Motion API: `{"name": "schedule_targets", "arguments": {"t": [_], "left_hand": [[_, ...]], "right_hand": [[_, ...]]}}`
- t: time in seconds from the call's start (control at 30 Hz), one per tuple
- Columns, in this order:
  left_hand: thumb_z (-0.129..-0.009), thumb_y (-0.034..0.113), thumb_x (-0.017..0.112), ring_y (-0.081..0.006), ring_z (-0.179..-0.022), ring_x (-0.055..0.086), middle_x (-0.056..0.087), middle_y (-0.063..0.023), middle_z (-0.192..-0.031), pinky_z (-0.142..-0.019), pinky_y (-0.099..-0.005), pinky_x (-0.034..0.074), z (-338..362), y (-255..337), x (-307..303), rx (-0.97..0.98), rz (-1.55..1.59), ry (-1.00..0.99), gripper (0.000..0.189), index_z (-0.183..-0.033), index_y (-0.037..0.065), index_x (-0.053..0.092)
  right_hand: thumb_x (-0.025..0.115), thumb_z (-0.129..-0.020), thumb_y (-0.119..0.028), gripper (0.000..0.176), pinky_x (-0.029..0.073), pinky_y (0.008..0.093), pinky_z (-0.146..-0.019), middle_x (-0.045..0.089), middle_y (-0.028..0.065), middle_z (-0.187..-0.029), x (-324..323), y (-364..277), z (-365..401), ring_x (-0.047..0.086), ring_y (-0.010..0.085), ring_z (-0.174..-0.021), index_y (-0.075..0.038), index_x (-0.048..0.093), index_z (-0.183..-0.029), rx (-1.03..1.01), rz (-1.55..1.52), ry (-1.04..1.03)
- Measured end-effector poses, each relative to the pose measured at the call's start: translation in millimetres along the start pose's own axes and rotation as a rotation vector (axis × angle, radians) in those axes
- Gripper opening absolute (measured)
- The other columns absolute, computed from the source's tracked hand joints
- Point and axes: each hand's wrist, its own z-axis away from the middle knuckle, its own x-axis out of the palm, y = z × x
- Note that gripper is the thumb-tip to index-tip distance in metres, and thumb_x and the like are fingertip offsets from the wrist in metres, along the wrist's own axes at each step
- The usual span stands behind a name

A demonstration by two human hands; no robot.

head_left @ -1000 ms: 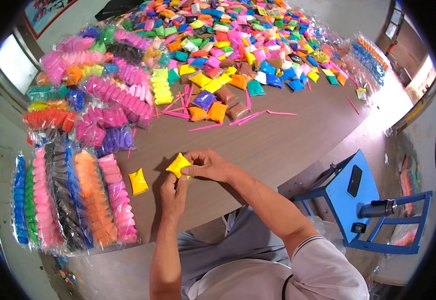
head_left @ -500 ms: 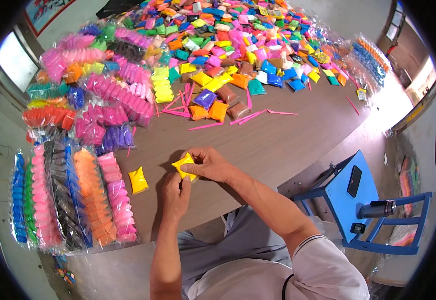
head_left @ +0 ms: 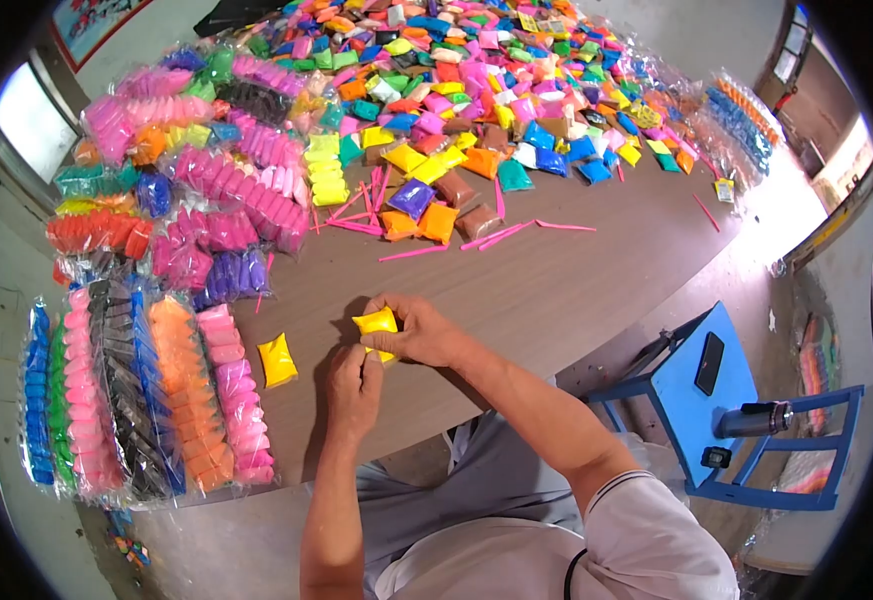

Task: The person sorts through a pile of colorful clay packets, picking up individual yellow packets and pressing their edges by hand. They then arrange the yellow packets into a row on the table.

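A small yellow plastic packet (head_left: 376, 321) is held just above the near edge of the brown table. My right hand (head_left: 419, 331) is closed around its right side, the thumb lying across its lower part. At the bottom corner, my left hand (head_left: 354, 380) pinches the packet with thumb and forefinger; the exact contact is partly hidden. A second yellow packet (head_left: 277, 360) lies on the table to the left of my hands.
Long clear bags of pink, orange, black and blue packets (head_left: 191, 390) line the left side. A heap of loose coloured packets (head_left: 496, 90) covers the far table, with pink plastic strips (head_left: 501, 236) before it. A blue chair (head_left: 671, 385) at right bears a phone and a flask.
The yellow packet has tilted and shifted slightly right between my hands, and my right thumb has moved down on it. Everything else looks the same.
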Motion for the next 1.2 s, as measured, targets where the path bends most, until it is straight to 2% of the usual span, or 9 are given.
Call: {"name": "schedule_targets", "arguments": {"t": [0.2, 0.27, 0.4, 0.47, 0.57, 0.73, 0.8, 1.0, 1.2], "left_hand": [[-0.093, 0.015, 0.05, -0.0379, -0.077, 0.052, 0.053, -0.0216, -0.079, -0.069, -0.0457, 0.042, 2, -8, -1, -0.067, 0.048, -0.036, 0.022, -0.081, -0.003, 0.049], [-0.093, 0.015, 0.05, -0.0379, -0.077, 0.053, 0.054, -0.0216, -0.079, -0.069, -0.0455, 0.042, 3, -10, -1, -0.062, 0.045, -0.035, 0.022, -0.082, -0.003, 0.049], [-0.094, 0.016, 0.05, -0.0379, -0.076, 0.054, 0.055, -0.0218, -0.08, -0.069, -0.0451, 0.043, 4, -7, -4, -0.09, 0.064, -0.029, 0.023, -0.083, -0.004, 0.05], [-0.095, 0.017, 0.049, -0.038, -0.076, 0.054, 0.055, -0.0218, -0.081, -0.069, -0.045, 0.043, 4, -4, -4, -0.099, 0.067, -0.017, 0.023, -0.083, -0.004, 0.051], [-0.095, 0.017, 0.05, -0.0378, -0.075, 0.055, 0.055, -0.0217, -0.081, -0.068, -0.0448, 0.043, 4, -7, -3, -0.096, 0.065, 0.002, 0.023, -0.084, -0.004, 0.051], [-0.094, 0.015, 0.052, -0.0368, -0.075, 0.055, 0.056, -0.0214, -0.081, -0.067, -0.0445, 0.043, 4, -10, -1, -0.084, 0.037, 0.019, 0.022, -0.083, -0.004, 0.05], [-0.094, 0.012, 0.053, -0.0273, -0.074, 0.055, 0.058, -0.0176, -0.08, -0.068, -0.0391, 0.045, 4, -6, -3, -0.028, -0.057, -0.007, 0.016, -0.09, -0.004, 0.056], [-0.086, 0.008, 0.059, -0.0362, -0.079, 0.058, 0.059, -0.0184, -0.08, -0.069, -0.0466, 0.045, 2, 5, 3, 0.11, -0.042, 0.116, 0.011, -0.09, -0.003, 0.059], [-0.084, 0.006, 0.062, -0.0322, -0.082, 0.059, 0.061, -0.0173, -0.085, -0.074, -0.0396, 0.047, 3, 6, -3, 0.068, -0.136, -0.02, 0.011, -0.089, -0.003, 0.06]], "right_hand": [[0.056, -0.101, -0.025, 0.023, 0.046, 0.026, -0.062, 0.059, -0.0001, -0.08, -2, 0, -1, 0.053, 0.0075, -0.073, -0.002, 0.06, -0.101, 0.044, -0.136, 0.056], [0.047, -0.105, -0.029, 0.032, 0.044, 0.0252, -0.06, 0.056, -0.0015, -0.075, -1, 2, -3, 0.051, 0.0064, -0.07, -0.001, 0.06, -0.095, -0.08, -0.08, 0.181], [0.055, -0.101, -0.025, 0.028, 0.042, 0.0253, -0.057, 0.054, -0.0022, -0.07, -4, 2, -5, 0.048, 0.0058, -0.066, -0.002, 0.06, -0.087, 0.011, -0.169, 0.371], [0.067, -0.093, -0.023, 0.027, 0.04, 0.0263, -0.053, 0.052, -0.0016, -0.066, -8, 10, -8, 0.046, 0.0054, -0.062, -0.004, 0.057, -0.077, -0.308, 0.147, 0.561], [0.074, -0.088, -0.015, 0.028, 0.038, 0.0236, -0.051, 0.051, -0.0055, -0.067, -8, 2, 4, 0.046, 0.0026, -0.063, -0.007, 0.052, -0.074, -0.095, 0.177, 0.265], [0.08, -0.083, -0.017, 0.033, 0.037, 0.0248, -0.048, 0.049, -0.0025, -0.06, -3, 0, 5, 0.043, 0.0031, -0.057, -0.006, 0.051, -0.071, -0.155, 0.323, 0.289], [0.081, -0.081, -0.018, 0.034, 0.037, 0.0254, -0.047, 0.05, -0.0007, -0.059, -2, 1, 4, 0.044, 0.0034, -0.055, -0.005, 0.052, -0.071, -0.224, 0.41, 0.357], [0.083, -0.079, -0.03, 0.04, 0.04, 0.0286, -0.048, 0.053, 0.0029, -0.058, 0, -18, 6, 0.049, 0.0082, -0.054, -0.004, 0.054, -0.071, -0.097, 0.46, 0.208], [0.082, -0.078, -0.029, 0.038, 0.043, 0.0306, -0.051, 0.055, 0.0053, -0.06, -1, -11, 1, 0.052, 0.012, -0.055, -0.001, 0.057, -0.086, -0.065, 0.459, 0.21]]}}
